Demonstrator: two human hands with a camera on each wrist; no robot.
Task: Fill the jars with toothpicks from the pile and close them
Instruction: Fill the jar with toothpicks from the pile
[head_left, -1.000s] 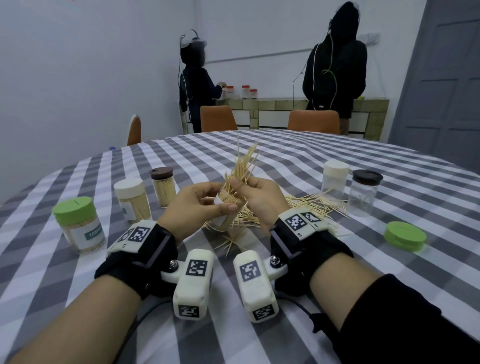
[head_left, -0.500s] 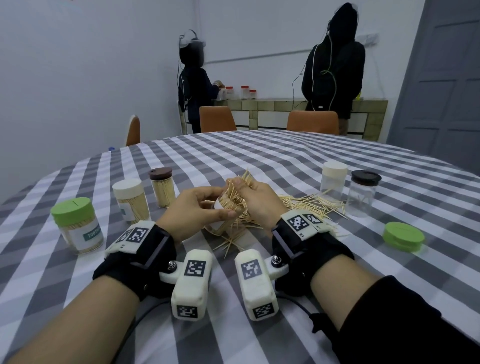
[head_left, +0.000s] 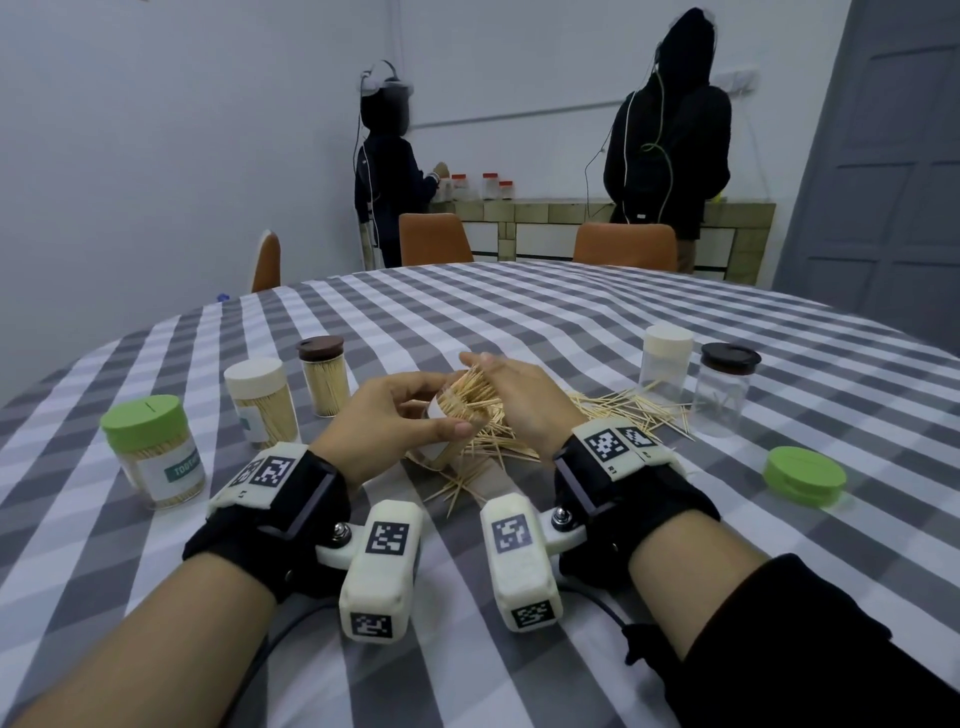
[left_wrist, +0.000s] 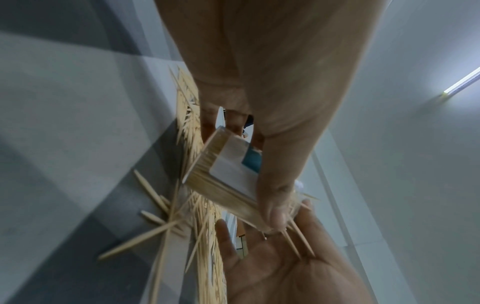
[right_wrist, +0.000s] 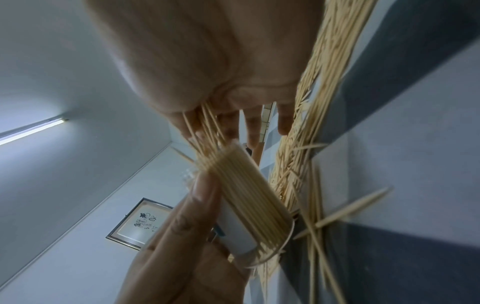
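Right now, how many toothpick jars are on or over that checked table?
6: green-lidded jar, cream-lidded jar and brown-lidded jar on the left; open jar in the left hand; two near-empty lidded jars, and, on the right.

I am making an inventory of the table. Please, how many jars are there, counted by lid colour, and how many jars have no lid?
Green lid: 1
Cream lid: 2
Brown lid: 2
No lid, held in the left hand: 1
Total: 6 jars
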